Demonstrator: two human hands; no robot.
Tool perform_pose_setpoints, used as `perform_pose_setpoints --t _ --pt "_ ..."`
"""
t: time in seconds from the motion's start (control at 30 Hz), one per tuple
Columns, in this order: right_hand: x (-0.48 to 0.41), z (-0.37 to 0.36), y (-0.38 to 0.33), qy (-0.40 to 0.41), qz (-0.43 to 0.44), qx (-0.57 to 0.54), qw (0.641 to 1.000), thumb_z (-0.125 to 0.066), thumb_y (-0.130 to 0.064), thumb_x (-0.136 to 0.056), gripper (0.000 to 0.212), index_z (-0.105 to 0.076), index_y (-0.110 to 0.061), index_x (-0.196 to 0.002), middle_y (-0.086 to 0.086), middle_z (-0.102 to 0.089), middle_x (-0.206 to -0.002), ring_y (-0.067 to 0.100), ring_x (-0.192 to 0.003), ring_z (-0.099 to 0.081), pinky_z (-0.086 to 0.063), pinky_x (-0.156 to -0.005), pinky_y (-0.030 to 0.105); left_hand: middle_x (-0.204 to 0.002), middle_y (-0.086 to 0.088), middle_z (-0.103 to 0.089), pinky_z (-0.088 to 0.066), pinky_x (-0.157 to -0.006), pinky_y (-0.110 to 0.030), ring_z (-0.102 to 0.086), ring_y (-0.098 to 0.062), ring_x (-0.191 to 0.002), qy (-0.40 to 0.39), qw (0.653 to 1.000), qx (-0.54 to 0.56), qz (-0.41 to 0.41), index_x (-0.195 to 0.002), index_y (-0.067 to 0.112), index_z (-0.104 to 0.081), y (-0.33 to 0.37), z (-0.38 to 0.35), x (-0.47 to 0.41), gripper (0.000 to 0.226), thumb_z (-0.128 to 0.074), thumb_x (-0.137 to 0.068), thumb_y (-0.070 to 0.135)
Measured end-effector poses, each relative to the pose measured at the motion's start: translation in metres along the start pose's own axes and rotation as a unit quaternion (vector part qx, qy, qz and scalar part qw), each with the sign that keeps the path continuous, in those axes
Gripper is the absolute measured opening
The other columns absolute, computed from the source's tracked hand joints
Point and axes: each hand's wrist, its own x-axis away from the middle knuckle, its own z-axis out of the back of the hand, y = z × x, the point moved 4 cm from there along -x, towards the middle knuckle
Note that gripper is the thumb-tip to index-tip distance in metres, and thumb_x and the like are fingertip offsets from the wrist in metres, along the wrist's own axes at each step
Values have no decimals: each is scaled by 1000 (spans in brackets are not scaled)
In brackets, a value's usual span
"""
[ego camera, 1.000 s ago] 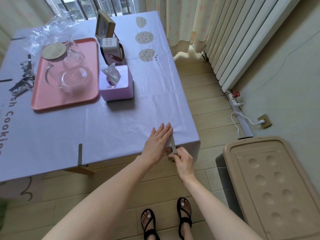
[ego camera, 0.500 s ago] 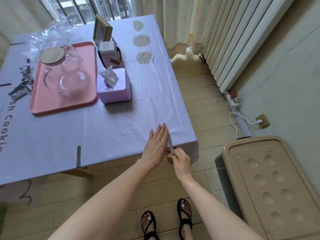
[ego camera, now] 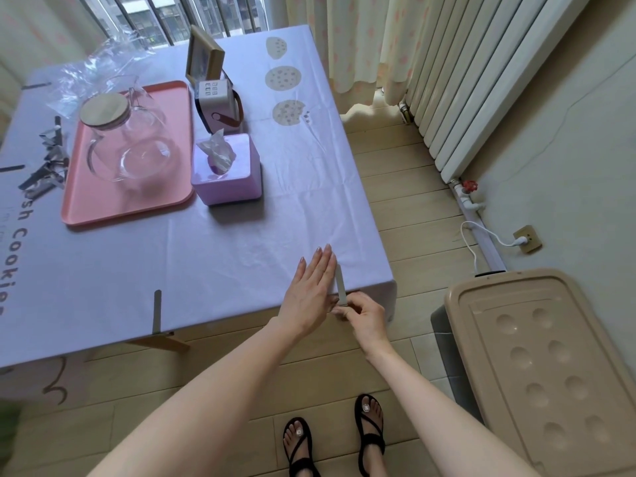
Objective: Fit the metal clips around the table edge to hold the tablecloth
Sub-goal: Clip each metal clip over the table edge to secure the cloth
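Your left hand [ego camera: 311,290] lies flat on the lilac tablecloth [ego camera: 213,256], fingers straight and together, pressing the cloth down just inside the near edge. Your right hand [ego camera: 361,313], touching it at the table edge, pinches the lower end of a metal clip [ego camera: 341,283] between thumb and curled fingers.

Reading left to right: at the far left, a heap of loose clips [ego camera: 48,163] lies on the cloth beside a pink tray [ego camera: 130,211]. A dark strip on the left edge [ego camera: 12,168] looks like a clip in place, though it is small. Farther right, on the near edge, one fitted clip [ego camera: 157,309] grips the cloth. Then come your hands, near the right-hand corner.

By my reading the job is partway through. The near edge has one clip set and a second going on, and the heap suggests more to follow. The right edge shows no clip. Your fingers hide whether the clip in hand is fully seated under the edge.

That clip's top strip lies flat on the cloth. Its long axis runs square to the near edge and points away from you toward the table's far side. Its other end is at the edge, in your right hand.
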Motion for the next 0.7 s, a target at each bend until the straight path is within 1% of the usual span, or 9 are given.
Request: perform_pose_setpoints --t 0.1,0.17,0.23,0.27,0.33,0.4,0.47,0.53,0.7 --pt "2 7 4 54 -37 -10 998 -75 -2 -70 8 -69 -6 -71 2 -68 -69 1 -62 -54 -43 -62 11 -150 -2 25 14 -116 -36 25 -16 -138 -19 1000 13 -4 -146 9 10 -1 0 -1 73 -35 -98 40" --pt "6 10 5 82 -33 -10 996 -77 -2 -69 12 -68 -9 -73 0 -69 -71 1 -64 -55 -42 -63 10 -153 -3 21 16 -115 -35 24 -15 -140 -26 999 39 -19 -147 12 9 -2 0 1 75 -30 -95 49" --pt "8 12 5 103 -21 -3 994 -76 1 -69 21 -66 -14 -78 0 -68 -78 4 -71 -59 -44 -68 10 -155 0 15 16 -115 -37 22 -16 -141 -10 997 52 -47 -148 18 4 -3 -1 7 77 -20 -87 59" --pt "9 13 6 110 -30 -19 993 -74 5 -70 26 -63 -15 -84 0 -67 -82 6 -75 -61 -46 -70 10 -156 2 11 16 -115 -38 19 -17 -142 5 997 52 -59 -149 21 -1 -2 -2 10 78 -18 -85 63" --pt "9 10 10 102 -90 -119 984 -65 14 -76 30 -59 -9 -95 5 -65 -89 14 -81 -63 -50 -68 10 -156 7 2 10 -116 -43 12 -20 -144 36 996 47 -61 -149 24 -13 -1 -5 12 79 -23 -84 66" --pt "10 2 15 59 -164 -263 949 -54 17 -83 29 -58 -1 -105 13 -66 -95 22 -87 -63 -55 -67 17 -156 8 -8 1 -117 -48 3 -23 -145 56 996 45 -44 -147 22 -25 1 -7 10 76 -28 -83 63" --pt "12 -6 16 21 -202 -355 913 -45 17 -87 33 -59 -1 -111 14 -67 -97 21 -88 -65 -57 -68 23 -155 5 -18 -8 -116 -52 -7 -26 -144 71 996 46 -39 -143 20 -34 3 -6 9 72 -32 -82 57" --pt "12 -7 15 14 -216 -396 892 -40 19 -87 37 -60 -1 -111 14 -68 -97 20 -86 -66 -57 -69 25 -154 4 -24 -12 -115 -54 -12 -28 -144 76 995 44 -41 -141 18 -38 3 -6 9 69 -34 -82 54" --pt "11 -8 16 1 -257 -495 830 -32 13 -86 38 -61 3 -108 17 -69 -100 24 -87 -61 -58 -72 29 -155 8 -19 -8 -116 -52 -6 -26 -145 64 997 29 -35 -143 19 -35 3 -8 9 73 -31 -83 60"
